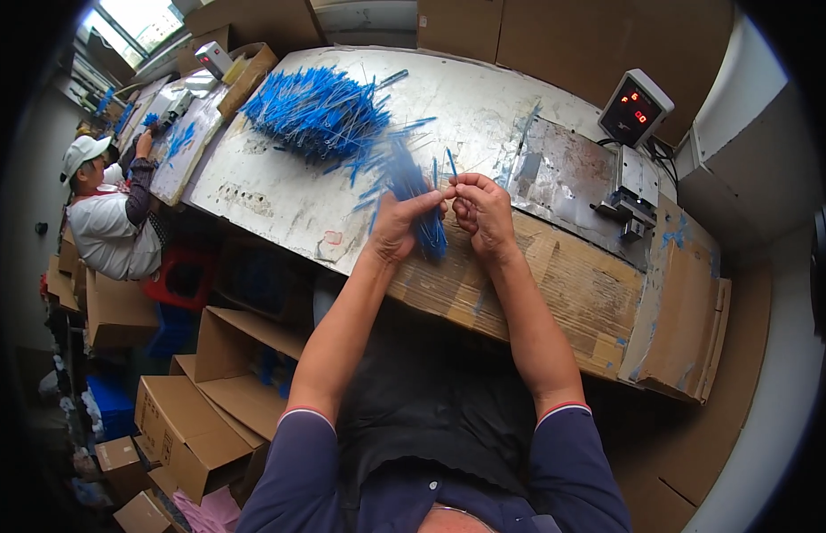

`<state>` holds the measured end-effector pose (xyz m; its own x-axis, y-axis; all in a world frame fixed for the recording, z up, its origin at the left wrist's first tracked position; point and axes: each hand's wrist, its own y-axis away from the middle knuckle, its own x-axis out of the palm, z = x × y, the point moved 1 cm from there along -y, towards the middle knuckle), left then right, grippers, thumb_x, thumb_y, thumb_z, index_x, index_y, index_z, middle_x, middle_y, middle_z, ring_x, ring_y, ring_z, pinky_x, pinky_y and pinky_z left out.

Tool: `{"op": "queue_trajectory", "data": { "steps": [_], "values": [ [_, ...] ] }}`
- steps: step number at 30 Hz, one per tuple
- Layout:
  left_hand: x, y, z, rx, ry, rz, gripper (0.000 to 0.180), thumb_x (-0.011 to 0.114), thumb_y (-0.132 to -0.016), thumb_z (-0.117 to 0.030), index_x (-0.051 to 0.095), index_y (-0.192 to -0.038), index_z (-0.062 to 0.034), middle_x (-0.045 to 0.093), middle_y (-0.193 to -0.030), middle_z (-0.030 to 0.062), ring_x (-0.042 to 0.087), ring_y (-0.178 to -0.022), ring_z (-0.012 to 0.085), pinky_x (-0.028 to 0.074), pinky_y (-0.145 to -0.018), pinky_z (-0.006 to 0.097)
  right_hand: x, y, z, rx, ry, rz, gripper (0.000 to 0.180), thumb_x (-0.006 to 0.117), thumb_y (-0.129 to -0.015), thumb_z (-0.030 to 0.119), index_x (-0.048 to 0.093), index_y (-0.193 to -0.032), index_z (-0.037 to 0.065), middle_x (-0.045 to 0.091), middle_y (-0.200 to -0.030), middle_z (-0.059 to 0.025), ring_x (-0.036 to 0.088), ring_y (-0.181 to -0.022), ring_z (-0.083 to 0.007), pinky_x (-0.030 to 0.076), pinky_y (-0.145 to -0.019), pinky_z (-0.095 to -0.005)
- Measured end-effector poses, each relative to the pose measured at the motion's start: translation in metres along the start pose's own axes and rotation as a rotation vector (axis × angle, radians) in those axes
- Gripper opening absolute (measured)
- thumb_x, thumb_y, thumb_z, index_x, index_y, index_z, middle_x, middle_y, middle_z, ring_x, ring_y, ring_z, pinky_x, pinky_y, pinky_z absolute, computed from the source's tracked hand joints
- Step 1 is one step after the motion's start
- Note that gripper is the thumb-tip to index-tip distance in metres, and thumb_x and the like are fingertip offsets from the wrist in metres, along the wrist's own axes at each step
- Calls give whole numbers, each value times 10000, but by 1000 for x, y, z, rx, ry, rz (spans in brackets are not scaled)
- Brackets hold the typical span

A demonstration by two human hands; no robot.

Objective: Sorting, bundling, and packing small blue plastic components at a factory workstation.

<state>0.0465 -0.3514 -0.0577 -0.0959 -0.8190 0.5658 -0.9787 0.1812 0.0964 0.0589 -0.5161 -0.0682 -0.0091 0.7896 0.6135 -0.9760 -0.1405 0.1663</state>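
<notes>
My left hand (400, 222) is wrapped round a loose bundle of thin blue strips (431, 235), whose upper ends are blurred. Close beside it, my right hand (481, 209) pinches a single thin blue strip (452, 163) between thumb and fingertips, its end pointing up. The fingertips of both hands almost meet. Beyond my left hand, a large heap of the same blue pieces (315, 111), mixed with pale wire-like lengths, lies on the worn white table (253, 178). What exactly these strips are, I cannot tell.
Flattened cardboard (537, 284) covers the table's near edge. At the right stand a small metal device (633, 191) on a metal plate (564, 178) and a display box (635, 108) with red digits. Open cartons (191, 426) crowd the lower left. A co-worker (115, 213) sits far left.
</notes>
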Motion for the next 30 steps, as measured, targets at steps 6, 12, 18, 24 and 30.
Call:
{"op": "queue_trajectory", "data": {
  "steps": [6, 12, 18, 24, 30],
  "values": [
    [7, -9, 13, 15, -23, -9, 229, 783, -848, -40, 645, -1029, -22, 699, -881, 76, 693, -784, 174, 563, -729, 307, -8, -2, 10, -92, 31, -105, 159, 655, -929, 51, 659, -1069, -25, 689, -862, -77, 511, -553, -62, 367, -439, -226],
    [5, -8, 12, 23, -35, 42, 260, 778, -858, -61, 628, -1070, -52, 671, -881, 57, 673, -760, 172, 554, -703, 311, 19, 8, 24, -1150, 1194, -93, 330, 680, -773, -62, 716, -1089, 29, 683, -1136, -117, 650, -988, -303, 548, -827, -372],
    [2, -10, 13, 19, 8, 56, 252, 774, -856, -73, 648, -1072, -40, 667, -854, 53, 659, -746, 164, 548, -682, 306, 19, 10, 27, -1123, 1372, -6, 357, 695, -710, -58, 725, -1051, 44, 676, -1171, -101, 613, -1059, -336, 542, -882, -393],
    [-5, -10, 10, -15, 84, 22, 243, 755, -874, -68, 635, -1083, -38, 675, -847, 76, 663, -749, 185, 540, -681, 315, 3, 5, 26, -1039, 1419, 85, 234, 693, -753, -20, 720, -975, 47, 696, -987, -86, 603, -960, -322, 524, -818, -394],
    [-10, -15, 13, 31, 168, 61, 266, 759, -883, -81, 620, -1107, -45, 680, -856, 95, 666, -778, 206, 531, -731, 325, -20, 1, 36, -647, 1088, -118, 118, 619, -964, 33, 716, -1032, 39, 707, -864, -77, 631, -836, -224, 518, -777, -329]
  ]
}}
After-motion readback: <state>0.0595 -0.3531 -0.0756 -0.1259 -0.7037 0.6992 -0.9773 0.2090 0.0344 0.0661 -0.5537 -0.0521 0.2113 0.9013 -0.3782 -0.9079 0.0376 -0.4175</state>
